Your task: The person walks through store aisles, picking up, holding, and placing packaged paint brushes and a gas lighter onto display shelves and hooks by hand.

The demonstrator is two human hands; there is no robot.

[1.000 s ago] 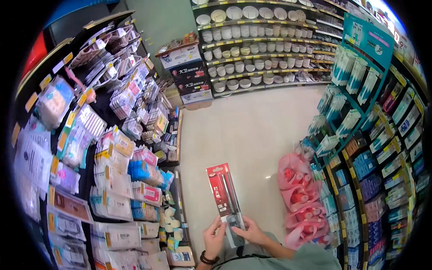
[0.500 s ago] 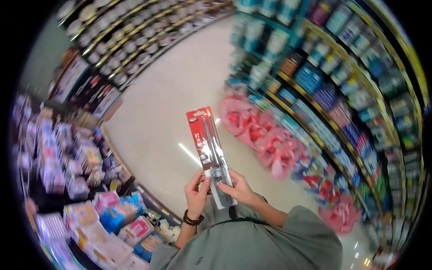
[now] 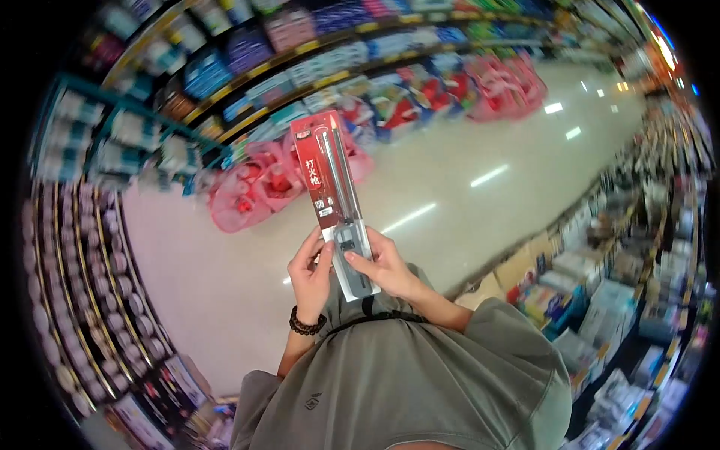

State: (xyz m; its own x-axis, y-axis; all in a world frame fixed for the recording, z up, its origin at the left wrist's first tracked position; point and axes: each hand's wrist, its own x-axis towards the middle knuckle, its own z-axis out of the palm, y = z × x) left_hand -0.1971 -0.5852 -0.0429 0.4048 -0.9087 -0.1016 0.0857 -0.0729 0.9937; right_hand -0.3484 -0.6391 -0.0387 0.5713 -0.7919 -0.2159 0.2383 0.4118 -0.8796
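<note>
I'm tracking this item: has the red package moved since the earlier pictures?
Yes: the red package has swung rightward, from pointing toward the bowl shelves to pointing toward the pink bags.

Open floor [image 3: 431, 176] between stocked shelves [image 3: 307, 47]

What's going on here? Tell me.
A person holds a flat, rectangular red-and-white card pack carrying a long metal lighter with a grey handle. The left grip is at the pack's lower left edge, the right grip at its lower right. Beyond, pink bundles sit below dark, stocked shelves.
</note>
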